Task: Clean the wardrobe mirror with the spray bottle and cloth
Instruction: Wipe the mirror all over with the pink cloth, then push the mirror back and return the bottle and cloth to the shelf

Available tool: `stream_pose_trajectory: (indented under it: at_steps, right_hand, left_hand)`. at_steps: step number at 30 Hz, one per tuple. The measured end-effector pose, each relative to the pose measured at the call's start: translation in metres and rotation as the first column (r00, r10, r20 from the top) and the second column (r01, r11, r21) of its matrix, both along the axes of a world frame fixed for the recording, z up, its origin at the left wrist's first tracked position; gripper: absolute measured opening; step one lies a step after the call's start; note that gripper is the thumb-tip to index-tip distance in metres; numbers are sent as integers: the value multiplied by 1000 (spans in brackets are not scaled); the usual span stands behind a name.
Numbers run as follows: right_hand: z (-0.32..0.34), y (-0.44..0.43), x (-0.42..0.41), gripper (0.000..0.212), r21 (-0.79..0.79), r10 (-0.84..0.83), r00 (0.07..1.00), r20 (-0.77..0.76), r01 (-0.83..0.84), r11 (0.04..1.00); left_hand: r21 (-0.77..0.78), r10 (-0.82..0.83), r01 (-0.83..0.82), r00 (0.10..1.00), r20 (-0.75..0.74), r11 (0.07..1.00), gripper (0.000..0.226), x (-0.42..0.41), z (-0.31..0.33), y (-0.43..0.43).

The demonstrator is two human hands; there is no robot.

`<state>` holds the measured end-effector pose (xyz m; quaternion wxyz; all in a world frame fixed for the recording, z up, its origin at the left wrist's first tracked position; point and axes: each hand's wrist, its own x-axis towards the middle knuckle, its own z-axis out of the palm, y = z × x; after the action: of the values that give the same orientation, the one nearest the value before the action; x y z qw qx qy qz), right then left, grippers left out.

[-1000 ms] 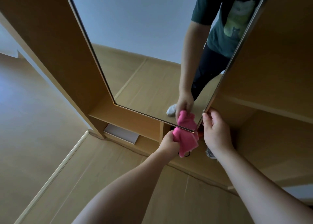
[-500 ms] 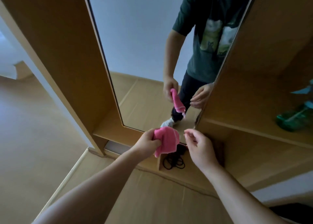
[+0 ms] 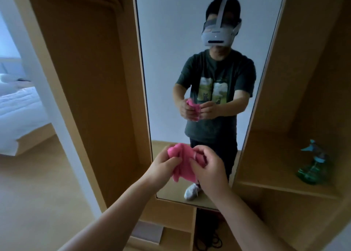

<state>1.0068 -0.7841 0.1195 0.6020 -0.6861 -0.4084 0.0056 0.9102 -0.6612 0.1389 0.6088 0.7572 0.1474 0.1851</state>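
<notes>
- I have the cloth (image 3: 183,162) bunched between both hands, held in the air in front of the lower part of the mirror (image 3: 171,64). As far as I can tell it is not touching the glass.
- My left hand (image 3: 161,168) grips the cloth's left side with the thumb across the front. My right hand (image 3: 209,167) pinches the right side with curled fingers (image 3: 199,154). Both are closed on fabric, so neither is free.
- The cloth is a loose wad with a tail hanging down — I can see no flat wiping face.
- What matters for the next move is that the mirror lies straight ahead, just beyond the cloth. Its long axis is upright, so most of the glass runs well above my hands.
- The spray bottle (image 3: 311,167) is well off to the right, on a shelf (image 3: 275,176) of the wardrobe (image 3: 91,83) beside the mirror. My right hand is nearer, but it would have to let go of the cloth to fetch it.
- The bottle is blurred. I make out a green body and a pale blue trigger top, but not which way the nozzle points.
- My guess is that the cloth is being sorted out before wiping.
- As for compartments, the right-hand recess holds the bottle and the box under the mirror holds a coil of black cable (image 3: 209,240). The slot left of that box holds a flat pale slab (image 3: 149,231) — I can't tell what it is.
</notes>
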Motion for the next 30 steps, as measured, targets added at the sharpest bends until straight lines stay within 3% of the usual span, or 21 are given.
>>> stream_pose_trajectory:
  at_steps: [2,5,9,13,15,18,20,22,24,27,30]
  right_hand:
    - [19,8,-12,9,78,-4,999,45,0,997]
    - [46,16,-22,21,101,83,988,127,-96,990]
    - [79,12,-7,28,93,391,920,39,-393,915]
    - [103,7,10,53,77,528,849,20,-527,846]
    - [110,5,22,52,78,447,893,44,-449,890]
    - [120,2,51,35,153,109,966,234,-148,977]
    - [131,-3,74,26,288,-199,892,406,81,954]
    - [141,-12,96,24,435,-456,765,454,256,863]
    - [150,-19,117,29,487,-602,692,399,396,778]
    - [160,-20,135,48,264,-589,792,159,541,798]
    - [164,-9,139,53,133,-507,862,-22,505,853]
  left_hand:
    - [-20,-32,34,998,55,999,22,-1,19,-2]
    - [-51,-31,37,993,114,998,48,4,41,0]
    - [-160,62,-30,979,195,987,70,12,62,12]
    - [-73,108,-95,971,212,993,58,23,86,19]
    - [-7,95,-96,969,228,995,44,28,95,24]
    - [53,86,-102,965,247,993,35,32,106,33]
    - [62,86,-107,960,267,992,26,36,112,40]
    - [80,72,-99,955,287,992,21,38,120,47]
    - [112,44,-82,951,307,990,19,41,129,57]
    - [130,-17,-30,939,343,991,11,46,140,69]
    - [148,-73,21,933,352,989,13,50,151,81]
